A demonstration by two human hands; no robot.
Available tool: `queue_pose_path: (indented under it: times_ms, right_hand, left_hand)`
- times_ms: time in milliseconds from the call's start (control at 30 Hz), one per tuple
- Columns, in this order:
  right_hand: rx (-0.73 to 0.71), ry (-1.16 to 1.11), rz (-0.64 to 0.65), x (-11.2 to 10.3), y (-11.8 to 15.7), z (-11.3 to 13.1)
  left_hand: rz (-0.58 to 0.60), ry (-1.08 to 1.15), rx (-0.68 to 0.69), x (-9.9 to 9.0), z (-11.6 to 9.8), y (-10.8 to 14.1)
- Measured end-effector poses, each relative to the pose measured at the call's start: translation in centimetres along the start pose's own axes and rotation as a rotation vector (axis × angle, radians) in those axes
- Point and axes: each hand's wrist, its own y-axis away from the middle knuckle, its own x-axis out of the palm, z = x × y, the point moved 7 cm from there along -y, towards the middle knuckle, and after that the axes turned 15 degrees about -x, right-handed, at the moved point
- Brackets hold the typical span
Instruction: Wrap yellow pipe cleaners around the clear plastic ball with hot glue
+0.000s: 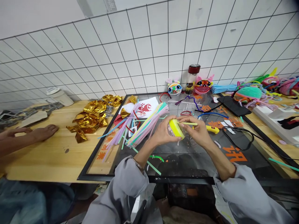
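Yellow object part-hidden by left hand, co-worker's forearm cropped

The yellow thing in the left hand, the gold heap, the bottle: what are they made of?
Yellow thing: see-through and shiny at one side, so likely plastic; the yellow covering's material is unclear. Gold heap: probably metallic foil, mirror-bright and crumpled. Bottle: glossy, transparent, glass or plastic.

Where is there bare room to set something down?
Bare wooden tabletop lies left, between gold foil, the co-worker's hand and front edge. The board is crowded: pastel strips by the left hand, yellow tool by the right hand.
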Motion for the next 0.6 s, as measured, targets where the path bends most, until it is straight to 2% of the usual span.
queue_pose_path:
  times_ms: [367,600]
  right_hand:
    - [-0.047,0.088,0.011,0.13,0.13,0.43]
    - [-0.025,0.092,0.016,0.2,0.35,-0.17]
  left_hand:
    - [0.013,0.021,-0.021,-0.11,0.32,0.07]
    - [0.035,0.036,-0.054,-0.19,0.21,0.07]
